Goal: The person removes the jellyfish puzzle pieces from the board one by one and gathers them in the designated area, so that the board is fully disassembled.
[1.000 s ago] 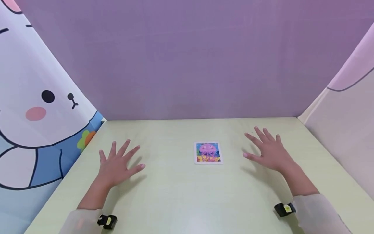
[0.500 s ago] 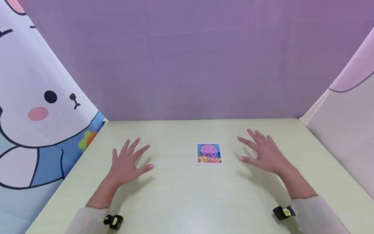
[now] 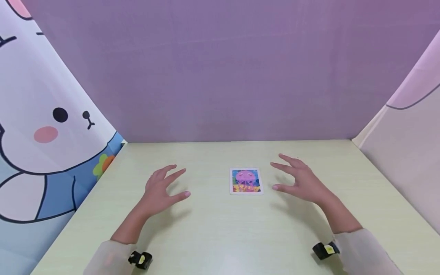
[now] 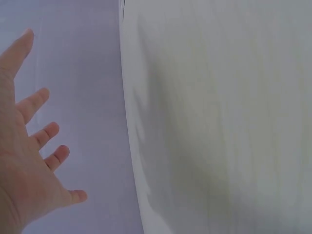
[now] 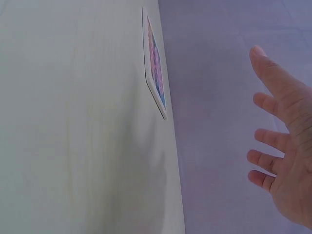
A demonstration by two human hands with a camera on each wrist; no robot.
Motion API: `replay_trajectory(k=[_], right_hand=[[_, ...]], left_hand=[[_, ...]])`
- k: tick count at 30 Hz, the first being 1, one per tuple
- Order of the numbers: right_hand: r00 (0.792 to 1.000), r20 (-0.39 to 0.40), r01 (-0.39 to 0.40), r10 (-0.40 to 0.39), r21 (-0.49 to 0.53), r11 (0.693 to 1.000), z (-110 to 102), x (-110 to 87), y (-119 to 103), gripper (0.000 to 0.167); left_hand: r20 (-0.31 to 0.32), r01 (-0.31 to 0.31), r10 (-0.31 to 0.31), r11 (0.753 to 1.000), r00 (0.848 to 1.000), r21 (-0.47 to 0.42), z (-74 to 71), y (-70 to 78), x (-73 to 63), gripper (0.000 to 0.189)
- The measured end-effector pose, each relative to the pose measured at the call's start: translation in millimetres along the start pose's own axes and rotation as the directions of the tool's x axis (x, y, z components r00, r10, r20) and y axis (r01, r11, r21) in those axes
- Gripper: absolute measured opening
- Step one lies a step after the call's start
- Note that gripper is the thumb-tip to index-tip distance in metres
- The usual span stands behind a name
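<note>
A small square picture card (image 3: 246, 181) with a white border and a pink jellyfish on it lies flat on the pale table (image 3: 220, 229). In the right wrist view the same card (image 5: 155, 66) shows edge-on and looks thick. My left hand (image 3: 159, 193) hovers to its left, fingers spread and holding nothing. To the card's right hovers my right hand (image 3: 302, 181), also bare, its fingertips nearer the card than the left hand's. Both hands cast shadows on the tabletop. The left wrist view shows the left hand (image 4: 34, 151) with thumb and fingers apart.
A purple cloth wall (image 3: 220, 76) rises behind the table's far edge. On the left hangs a panel with a cartoon animal (image 3: 31, 95), and a pale panel (image 3: 409, 152) closes the right side. Small black devices (image 3: 141, 259) sit at both wrists.
Both hands have moved inward toward the card, the left one rightward and the right one leftward. Their fingers have bent slightly from a wider spread. The card stays on the table.
</note>
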State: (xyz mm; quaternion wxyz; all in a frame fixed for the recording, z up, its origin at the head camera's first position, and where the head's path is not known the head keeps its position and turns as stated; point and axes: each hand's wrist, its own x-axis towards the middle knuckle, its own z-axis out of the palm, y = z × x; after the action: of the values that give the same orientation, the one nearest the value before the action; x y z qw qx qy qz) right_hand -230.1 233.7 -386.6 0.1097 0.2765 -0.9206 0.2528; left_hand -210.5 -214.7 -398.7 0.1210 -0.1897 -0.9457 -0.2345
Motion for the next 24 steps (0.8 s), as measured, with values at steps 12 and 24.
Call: replay_trajectory(k=[12,24], right_hand=[[1.000,0.015,-0.019,0.017,0.104,0.994,8,9.8,-8,0.061],[1.000,0.003,0.010,-0.011,0.165,0.986,19,29.0,-11,0.055]], left_hand=[[-0.011,-0.019,0.017,0.986,1.000,-0.165,16.1,11.6,9.5,0.070],[0.027,-0.014,0.024,0.952,0.999,-0.306,28.6,23.6,23.5,0.069]])
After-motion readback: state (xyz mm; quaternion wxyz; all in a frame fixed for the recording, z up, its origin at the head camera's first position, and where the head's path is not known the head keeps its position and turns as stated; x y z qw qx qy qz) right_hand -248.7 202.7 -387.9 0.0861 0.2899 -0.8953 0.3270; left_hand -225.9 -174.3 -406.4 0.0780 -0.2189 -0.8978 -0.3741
